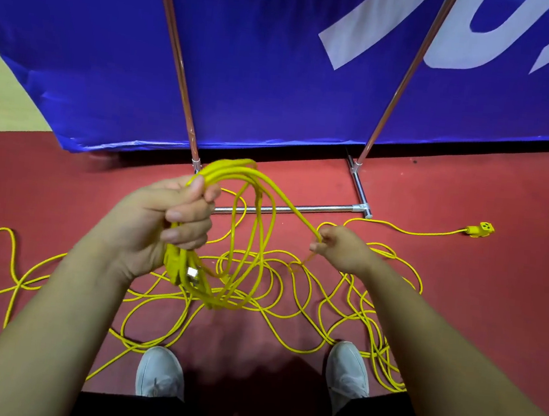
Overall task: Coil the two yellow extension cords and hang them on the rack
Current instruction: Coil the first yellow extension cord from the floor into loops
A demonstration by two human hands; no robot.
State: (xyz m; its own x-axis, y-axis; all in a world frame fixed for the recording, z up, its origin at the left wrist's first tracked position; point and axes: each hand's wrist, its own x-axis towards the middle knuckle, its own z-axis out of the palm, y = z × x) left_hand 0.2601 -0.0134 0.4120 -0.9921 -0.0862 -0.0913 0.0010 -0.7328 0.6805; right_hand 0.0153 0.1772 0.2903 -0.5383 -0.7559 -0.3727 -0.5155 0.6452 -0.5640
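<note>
At the far left, well away from the fingers of the left hand, a loop of loose yellow cord [9,237] lies flat on the red floor [65,186]. The left hand [162,226] is clenched around a coil [257,226] of yellow cord: its fingers [190,222] are curled over the bundled strands and the thumb presses on them from above. The loops of the coil hang down from these fingers, and a plug [192,272] with a metal prong shows just below them, among the strands. Beyond the fingers the chrome base bar of the rack [286,208] lies on the floor, and its two uprights rise in front of a blue banner [263,71]. One strand goes from the top of the coil down to the right hand [339,252], which pinches it between the thumb and the fingertips [315,246]. Under this pinch the strand drops into a tangle [290,297] of yellow cord spread on the floor below both hands. I cannot tell which loops there belong to which of the two cords. Two white shoes [159,373] stand at the near edge of the tangle. Far to the right of the right fingers, a cord runs almost straight to a yellow socket end [481,229] that lies on the floor, apart from the rack
</note>
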